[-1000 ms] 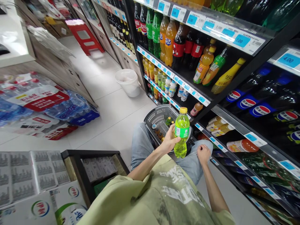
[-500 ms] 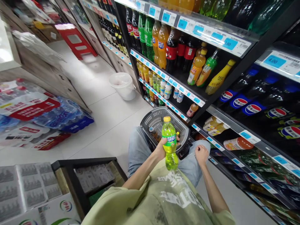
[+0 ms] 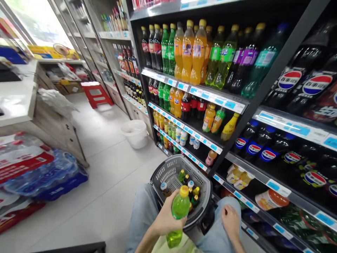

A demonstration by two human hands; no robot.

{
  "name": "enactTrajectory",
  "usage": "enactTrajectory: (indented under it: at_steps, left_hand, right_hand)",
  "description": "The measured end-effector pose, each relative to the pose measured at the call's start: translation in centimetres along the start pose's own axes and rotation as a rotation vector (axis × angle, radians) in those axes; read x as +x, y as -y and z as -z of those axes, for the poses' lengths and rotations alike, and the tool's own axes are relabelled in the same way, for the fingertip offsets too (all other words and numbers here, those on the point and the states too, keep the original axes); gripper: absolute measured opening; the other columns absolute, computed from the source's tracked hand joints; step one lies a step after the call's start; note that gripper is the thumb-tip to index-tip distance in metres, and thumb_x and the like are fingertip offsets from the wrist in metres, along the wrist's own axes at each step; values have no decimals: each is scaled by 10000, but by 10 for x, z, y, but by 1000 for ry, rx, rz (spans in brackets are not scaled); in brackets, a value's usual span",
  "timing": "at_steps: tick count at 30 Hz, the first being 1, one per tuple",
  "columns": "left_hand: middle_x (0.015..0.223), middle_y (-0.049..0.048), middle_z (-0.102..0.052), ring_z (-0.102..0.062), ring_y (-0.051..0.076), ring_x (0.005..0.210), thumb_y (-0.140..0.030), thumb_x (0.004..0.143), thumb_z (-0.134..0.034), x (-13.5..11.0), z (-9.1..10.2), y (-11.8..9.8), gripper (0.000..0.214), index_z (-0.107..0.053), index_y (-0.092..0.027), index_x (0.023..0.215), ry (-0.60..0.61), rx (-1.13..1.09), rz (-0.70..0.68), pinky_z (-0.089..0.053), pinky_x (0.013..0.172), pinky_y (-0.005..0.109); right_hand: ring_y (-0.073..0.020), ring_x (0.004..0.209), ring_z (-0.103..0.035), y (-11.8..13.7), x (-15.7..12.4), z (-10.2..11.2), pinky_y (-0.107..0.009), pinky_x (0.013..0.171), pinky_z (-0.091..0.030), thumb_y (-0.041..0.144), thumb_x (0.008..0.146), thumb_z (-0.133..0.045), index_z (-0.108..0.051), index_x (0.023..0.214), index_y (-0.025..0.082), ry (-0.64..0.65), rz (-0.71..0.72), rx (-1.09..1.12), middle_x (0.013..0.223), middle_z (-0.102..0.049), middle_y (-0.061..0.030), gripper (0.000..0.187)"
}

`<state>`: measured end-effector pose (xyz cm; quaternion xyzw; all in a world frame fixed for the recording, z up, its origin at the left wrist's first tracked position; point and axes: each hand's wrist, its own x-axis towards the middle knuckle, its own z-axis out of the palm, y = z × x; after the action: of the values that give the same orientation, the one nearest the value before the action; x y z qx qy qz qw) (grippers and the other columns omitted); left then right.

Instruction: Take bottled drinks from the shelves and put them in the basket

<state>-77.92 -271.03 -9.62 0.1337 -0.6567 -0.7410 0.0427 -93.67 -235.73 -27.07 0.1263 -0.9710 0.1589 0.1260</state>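
Observation:
My left hand (image 3: 165,217) is wrapped around a soda bottle (image 3: 181,205) of bright green drink with a yellow cap. The bottle leans, cap up, above the near side of a grey plastic shopping basket (image 3: 204,173). Several small bottles (image 3: 194,191) lie or stand inside the basket, some with yellow caps. The left hand hides part of the basket and most of the bottle's label. My right hand (image 3: 231,222) rests on my right knee, its fingers curled into a loose fist with nothing visible in it.
Shelves of soda bottles (image 3: 198,52) rise in front, with cola bottles (image 3: 268,153) to the right. On the floor are a white bucket (image 3: 135,135), a red step stool (image 3: 97,95) and wrapped bottle packs (image 3: 55,175). A counter (image 3: 18,102) stands at left.
My view has tilted up, showing more of the upper shelves. The soda bottle in my left hand now leans, cap toward the basket, its label mostly covered. My right hand stays on the knee.

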Motion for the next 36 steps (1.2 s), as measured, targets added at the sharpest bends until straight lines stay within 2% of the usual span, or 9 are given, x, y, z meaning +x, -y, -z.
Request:
enactTrajectory:
  at_steps: [3,7,9,13,17,22,25,30,36]
  left_hand:
    - [1165,101,-759,-682,362,1182,-291,542,-871,-2,-4,-12,835,-694,-190,1352,-34,201,-25,-570,1056,433]
    - [1095,66,-778,-690,350,1125,-232,532,-814,1,-17,-17,639,-767,-217,1170,62,327,-75,-565,1065,448]
    - [1125,61,-784,-695,364,1131,-214,521,-804,1,-21,-12,593,-783,-243,1112,58,362,-85,-551,1100,480]
    - [1236,103,-774,-675,417,1224,-352,539,-897,-8,-27,5,685,-774,-249,1205,-119,320,-30,-492,1190,558]
    - [1243,154,-748,-687,411,1247,-583,634,-924,-24,-36,15,797,-737,-176,1293,-266,94,36,-538,1145,520]
    - [1082,126,-760,-728,375,1107,-647,660,-909,-32,-46,13,740,-761,-193,1225,-201,14,10,-590,1054,497]
    - [1052,115,-764,-724,351,1052,-571,648,-908,-29,-46,12,645,-784,-209,1168,-145,74,-25,-600,1028,479]
    - [940,87,-764,-709,309,985,-438,697,-833,-19,-43,11,310,-796,-207,900,-31,253,-107,-599,981,431]
    - [871,83,-761,-697,243,858,-527,819,-785,-16,-48,12,330,-755,-201,854,-74,325,-189,-585,887,370]
  right_hand:
    - [-301,765,-708,4,1,1,-420,765,-487,333,915,-399,-588,617,260,-4,-18,23,746,-715,-89,361]
    - [-322,782,-729,6,3,3,-440,772,-503,352,893,-409,-615,618,263,-17,-16,53,757,-730,-108,355]
    - [-323,781,-737,4,3,3,-443,772,-511,366,894,-404,-625,624,267,-3,-14,64,752,-733,-107,362]
    - [-325,805,-752,2,4,0,-452,792,-522,376,904,-375,-633,629,268,21,-30,54,765,-743,-101,392]
    - [-322,819,-758,2,3,-3,-450,796,-525,372,905,-373,-647,641,264,11,-34,50,781,-752,-101,396]
    - [-325,821,-759,0,1,-6,-452,790,-525,353,913,-383,-661,648,268,-16,-15,32,779,-751,-95,393]
    - [-314,826,-754,-4,0,-8,-440,801,-517,334,934,-374,-658,657,263,-13,0,8,785,-748,-85,404]
    - [-276,818,-725,-5,-1,-9,-392,801,-481,310,950,-396,-658,671,249,-17,8,-12,797,-745,-81,389]
    - [-231,816,-657,-3,1,6,-352,812,-400,273,942,-402,-653,691,213,30,-7,-63,814,-743,-88,360]
